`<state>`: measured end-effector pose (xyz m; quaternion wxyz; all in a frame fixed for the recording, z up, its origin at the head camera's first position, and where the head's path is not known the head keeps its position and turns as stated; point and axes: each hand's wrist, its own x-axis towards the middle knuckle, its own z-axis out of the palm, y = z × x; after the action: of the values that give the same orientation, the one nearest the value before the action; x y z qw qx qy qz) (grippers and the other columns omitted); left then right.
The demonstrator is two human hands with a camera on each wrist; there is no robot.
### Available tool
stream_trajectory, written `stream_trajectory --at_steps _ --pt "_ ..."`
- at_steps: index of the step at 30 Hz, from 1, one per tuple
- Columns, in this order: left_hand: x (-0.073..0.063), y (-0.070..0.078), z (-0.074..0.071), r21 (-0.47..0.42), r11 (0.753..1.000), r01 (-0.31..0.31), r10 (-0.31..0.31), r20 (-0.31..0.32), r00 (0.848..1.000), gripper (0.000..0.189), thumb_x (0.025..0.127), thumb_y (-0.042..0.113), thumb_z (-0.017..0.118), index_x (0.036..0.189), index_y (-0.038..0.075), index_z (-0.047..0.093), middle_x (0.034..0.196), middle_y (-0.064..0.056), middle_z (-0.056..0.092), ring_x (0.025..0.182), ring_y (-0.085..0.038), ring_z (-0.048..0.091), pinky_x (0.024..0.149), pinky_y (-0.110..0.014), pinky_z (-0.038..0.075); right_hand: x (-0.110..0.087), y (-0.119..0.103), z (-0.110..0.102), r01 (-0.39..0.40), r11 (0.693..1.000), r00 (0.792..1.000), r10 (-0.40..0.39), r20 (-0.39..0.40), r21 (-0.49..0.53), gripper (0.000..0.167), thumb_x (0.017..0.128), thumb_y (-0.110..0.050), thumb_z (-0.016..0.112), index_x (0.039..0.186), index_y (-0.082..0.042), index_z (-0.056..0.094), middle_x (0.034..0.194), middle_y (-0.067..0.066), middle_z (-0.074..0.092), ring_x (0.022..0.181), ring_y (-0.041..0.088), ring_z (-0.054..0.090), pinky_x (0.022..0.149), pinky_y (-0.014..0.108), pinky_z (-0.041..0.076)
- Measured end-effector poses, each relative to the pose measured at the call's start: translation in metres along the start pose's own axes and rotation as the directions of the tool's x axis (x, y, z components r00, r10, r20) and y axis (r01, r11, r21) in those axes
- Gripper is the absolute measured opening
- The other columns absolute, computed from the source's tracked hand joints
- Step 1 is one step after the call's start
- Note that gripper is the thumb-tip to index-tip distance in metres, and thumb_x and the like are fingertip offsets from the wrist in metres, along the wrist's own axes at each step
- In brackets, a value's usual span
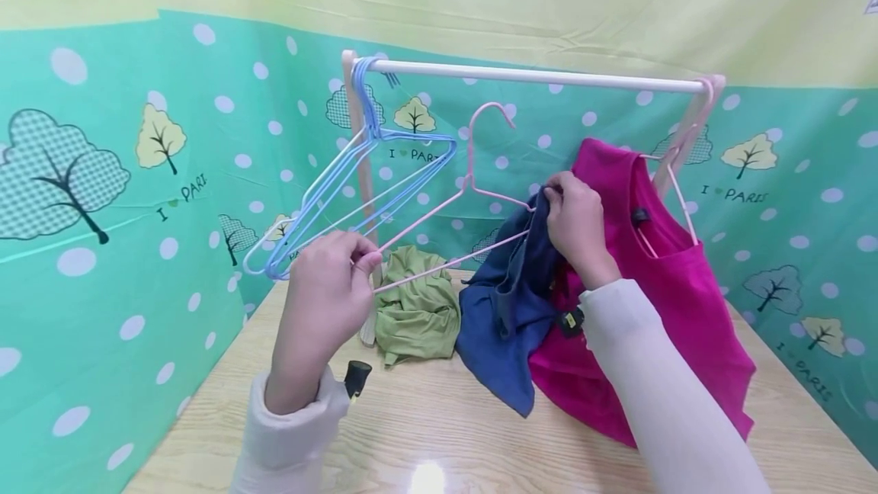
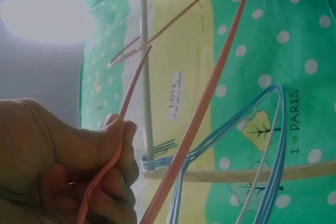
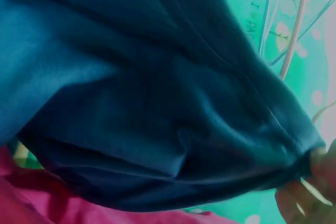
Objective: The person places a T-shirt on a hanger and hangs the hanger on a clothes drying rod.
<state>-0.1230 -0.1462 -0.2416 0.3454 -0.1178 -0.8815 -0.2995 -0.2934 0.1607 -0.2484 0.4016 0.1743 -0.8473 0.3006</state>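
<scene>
A pink hanger (image 1: 430, 213) is held up in front of the rack, its hook pointing upward and free of the rail. My left hand (image 1: 328, 280) pinches its left end; the left wrist view shows the thumb and fingers (image 2: 113, 145) around the pink wire. With my right hand (image 1: 575, 221) I pinch the edge of a dark blue garment (image 1: 501, 319) at the hanger's right end. That end of the hanger goes in behind the blue cloth. In the right wrist view the blue garment (image 3: 157, 93) hangs spread from the fingertips, its lower part drooping.
A rack with a white rail (image 1: 535, 76) stands behind. Blue and white hangers (image 1: 370, 136) hang at its left end. A magenta sleeveless top (image 1: 672, 311) hangs on a pink hanger at the right. A crumpled green garment (image 1: 417, 307) lies on the wooden table (image 1: 411, 418).
</scene>
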Motion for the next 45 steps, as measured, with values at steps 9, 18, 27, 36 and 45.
stream_trajectory --at_steps 9,18,27,36,45 --pt "0.002 -0.006 0.001 -0.023 0.998 0.066 -0.066 0.005 0.998 0.011 0.094 -0.001 0.068 0.084 0.001 0.069 0.078 -0.01 0.065 0.066 -0.027 0.054 0.062 -0.037 0.042 -0.006 0.02 0.0 0.063 0.993 0.983 -0.079 0.164 0.102 0.01 0.1 0.0 0.063 0.103 0.004 0.07 0.096 0.021 0.072 0.086 0.035 0.066 0.082 0.05 0.054" --pt "0.002 0.004 0.015 -0.019 0.997 0.08 -0.08 -0.005 0.997 0.005 0.092 -0.003 0.07 0.088 0.0 0.07 0.085 -0.012 0.067 0.085 -0.033 0.062 0.077 -0.046 0.048 -0.009 -0.005 0.0 0.16 0.961 0.973 -0.192 0.128 0.226 0.006 0.098 -0.003 0.067 0.097 0.001 0.072 0.092 0.014 0.072 0.085 0.028 0.069 0.082 0.045 0.058" --pt "0.002 0.013 0.033 0.019 0.999 0.047 -0.046 -0.019 0.999 0.005 0.091 -0.003 0.071 0.087 -0.001 0.069 0.086 -0.012 0.066 0.087 -0.036 0.059 0.08 -0.049 0.048 -0.008 -0.037 -0.007 0.248 0.912 0.952 -0.292 0.091 0.328 0.014 0.097 -0.002 0.067 0.109 0.001 0.074 0.103 0.012 0.072 0.095 0.023 0.068 0.086 0.027 0.056" --pt "0.001 0.012 0.031 0.022 0.999 0.032 -0.031 -0.049 0.998 0.005 0.09 -0.005 0.071 0.087 -0.002 0.069 0.085 -0.013 0.065 0.086 -0.035 0.058 0.079 -0.048 0.048 -0.009 -0.014 -0.007 0.466 0.885 0.86 -0.448 0.243 -0.015 0.014 0.091 0.002 0.075 0.105 0.004 0.075 0.095 0.015 0.064 0.092 0.032 0.057 0.083 0.043 0.056" --pt "0.001 0.014 0.032 0.01 1.0 0.015 -0.014 -0.085 0.996 0.006 0.089 -0.007 0.072 0.086 -0.002 0.069 0.084 -0.013 0.066 0.084 -0.035 0.057 0.078 -0.047 0.049 -0.011 -0.026 -0.004 0.387 0.914 0.916 -0.396 0.064 0.117 0.015 0.088 -0.005 0.079 0.102 0.0 0.08 0.083 0.013 0.073 0.073 0.026 0.067 0.068 0.04 0.058"
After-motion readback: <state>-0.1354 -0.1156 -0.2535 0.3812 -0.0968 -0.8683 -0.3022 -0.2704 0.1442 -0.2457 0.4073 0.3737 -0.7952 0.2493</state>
